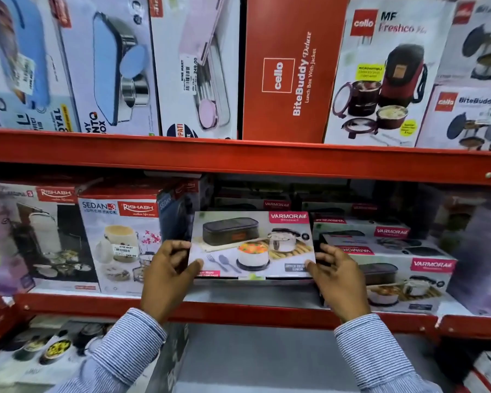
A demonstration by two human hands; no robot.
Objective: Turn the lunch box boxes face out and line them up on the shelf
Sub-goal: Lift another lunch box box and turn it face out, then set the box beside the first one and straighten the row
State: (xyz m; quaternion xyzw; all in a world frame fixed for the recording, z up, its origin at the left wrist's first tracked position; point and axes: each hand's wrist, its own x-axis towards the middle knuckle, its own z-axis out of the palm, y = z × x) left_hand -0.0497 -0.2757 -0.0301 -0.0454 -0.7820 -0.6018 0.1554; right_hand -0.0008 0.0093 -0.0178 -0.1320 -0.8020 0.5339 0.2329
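A Varmora lunch box box (253, 245) stands upright with its picture face toward me, just above the middle shelf's grey floor (253, 296). My left hand (167, 273) grips its left edge and my right hand (338, 279) grips its right edge, thumbs on the front. More Varmora boxes (408, 279) lie stacked at the right, some flat and turned at odd angles. Two Rishabh Sedan-3 boxes (119, 239) stand face out at the left.
The red shelf beam (238, 157) runs above the opening; another red front rail (238, 313) runs below my wrists. Cello and other lunch box cartons (289, 69) fill the top shelf. More boxes (40, 350) sit on the lowest shelf at the left.
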